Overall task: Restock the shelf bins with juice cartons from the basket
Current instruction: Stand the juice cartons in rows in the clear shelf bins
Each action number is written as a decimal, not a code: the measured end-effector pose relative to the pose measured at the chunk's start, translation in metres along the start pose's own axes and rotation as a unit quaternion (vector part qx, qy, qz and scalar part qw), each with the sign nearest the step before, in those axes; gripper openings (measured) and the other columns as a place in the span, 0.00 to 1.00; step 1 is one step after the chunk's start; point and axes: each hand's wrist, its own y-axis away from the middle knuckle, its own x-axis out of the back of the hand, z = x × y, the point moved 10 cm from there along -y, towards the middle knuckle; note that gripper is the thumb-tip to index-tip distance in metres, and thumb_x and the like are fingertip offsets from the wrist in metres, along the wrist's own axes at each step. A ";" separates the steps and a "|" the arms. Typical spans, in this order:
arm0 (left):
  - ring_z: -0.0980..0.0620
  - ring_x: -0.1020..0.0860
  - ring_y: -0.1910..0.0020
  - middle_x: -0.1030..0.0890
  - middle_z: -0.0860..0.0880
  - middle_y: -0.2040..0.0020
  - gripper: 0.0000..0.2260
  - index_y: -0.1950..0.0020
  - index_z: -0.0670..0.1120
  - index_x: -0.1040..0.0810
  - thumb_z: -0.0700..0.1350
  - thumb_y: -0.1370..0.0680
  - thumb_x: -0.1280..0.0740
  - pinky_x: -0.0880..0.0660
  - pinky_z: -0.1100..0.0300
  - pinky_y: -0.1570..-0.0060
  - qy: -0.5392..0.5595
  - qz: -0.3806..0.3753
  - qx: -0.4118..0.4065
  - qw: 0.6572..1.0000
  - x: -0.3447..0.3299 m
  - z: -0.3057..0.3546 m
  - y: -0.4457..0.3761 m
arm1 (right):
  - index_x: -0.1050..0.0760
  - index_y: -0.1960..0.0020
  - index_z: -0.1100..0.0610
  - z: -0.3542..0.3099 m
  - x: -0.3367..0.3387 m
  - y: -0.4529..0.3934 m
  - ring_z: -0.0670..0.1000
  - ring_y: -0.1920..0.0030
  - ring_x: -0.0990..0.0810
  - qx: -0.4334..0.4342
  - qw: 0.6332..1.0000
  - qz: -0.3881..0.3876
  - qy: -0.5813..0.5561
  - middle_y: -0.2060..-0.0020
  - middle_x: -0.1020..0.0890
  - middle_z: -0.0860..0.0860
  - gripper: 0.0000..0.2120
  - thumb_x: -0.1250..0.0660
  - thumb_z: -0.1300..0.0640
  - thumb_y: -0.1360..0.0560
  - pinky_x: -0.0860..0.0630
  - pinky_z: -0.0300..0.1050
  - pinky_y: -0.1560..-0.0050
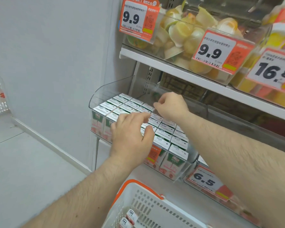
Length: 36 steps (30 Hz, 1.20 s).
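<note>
Both hands (130,129) (171,106) over boxy cartons (163,137) in clear bin (109,89).

Fruit jelly cups (184,35) in upper bin, price tags (215,51), grey floor (23,162)

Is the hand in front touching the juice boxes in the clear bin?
Cannot tell. In the head view the left hand spreads over the juice boxes in the bin, hiding any contact or gap beneath it.
</note>
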 end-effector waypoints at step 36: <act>0.46 0.23 0.44 0.24 0.45 0.39 0.19 0.33 0.47 0.27 0.47 0.23 0.39 0.24 0.56 0.49 -0.352 -0.575 0.184 0.715 -0.156 -0.178 0.293 | 0.24 0.56 0.57 0.193 -0.287 0.370 0.51 0.59 0.21 -0.125 0.903 -0.407 -0.065 0.58 0.19 0.52 0.06 0.38 0.58 0.24 0.20 0.49 0.56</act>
